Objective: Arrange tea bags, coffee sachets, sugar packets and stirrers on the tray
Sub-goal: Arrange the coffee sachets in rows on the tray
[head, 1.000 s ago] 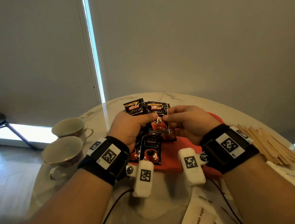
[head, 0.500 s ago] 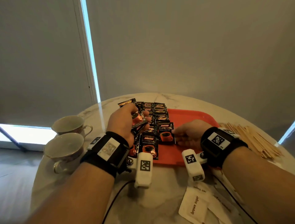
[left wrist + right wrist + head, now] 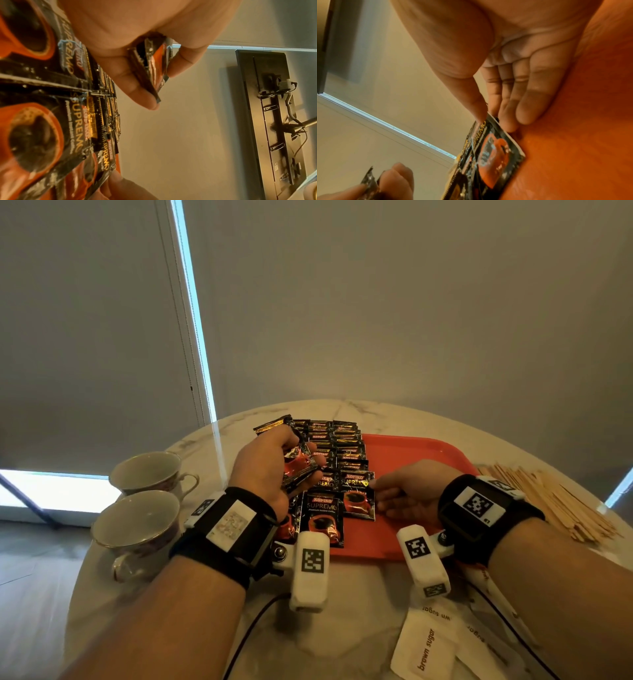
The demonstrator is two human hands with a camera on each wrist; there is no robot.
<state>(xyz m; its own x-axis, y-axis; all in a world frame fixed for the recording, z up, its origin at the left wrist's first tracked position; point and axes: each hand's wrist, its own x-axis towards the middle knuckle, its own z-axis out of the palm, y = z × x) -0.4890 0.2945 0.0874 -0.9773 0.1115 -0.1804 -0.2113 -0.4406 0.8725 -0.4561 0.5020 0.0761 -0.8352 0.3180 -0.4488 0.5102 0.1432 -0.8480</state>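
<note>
Since half a second ago the right hand (image 3: pixel 407 491) has hardly shifted; a second ago both hands were raised together over the tray, pinching one sachet between them. That coffee sachet (image 3: pixel 358 496) now lies flat on the red tray (image 3: pixel 421 460), at the near end of the right-hand row of overlapping sachets (image 3: pixel 346 446). The right hand's thumb and fingertips (image 3: pixel 508 121) pinch that sachet's right edge, at 3 o'clock of it, the other fingers nearly straight and lying on the tray floor.

Left hand (image 3: pixel 270 470) hovers above the tray's left edge with its fingers curled round a small stack of sachets (image 3: pixel 152 67), clamped between thumb and fingers. Below it another sachet (image 3: pixel 322 517) lies at 7 o'clock of the one just laid, closing the left-hand row.

On the marble desk (image 3: pixel 356 642), two teacups (image 3: pixel 144 508) stand at 9 o'clock of the tray, a heap of wooden stirrers (image 3: pixel 555 501) lies at 3 o'clock, and white brown-sugar packets (image 3: pixel 424 648) lie at 5 o'clock, near the desk's front edge. All of these are off the tray.
</note>
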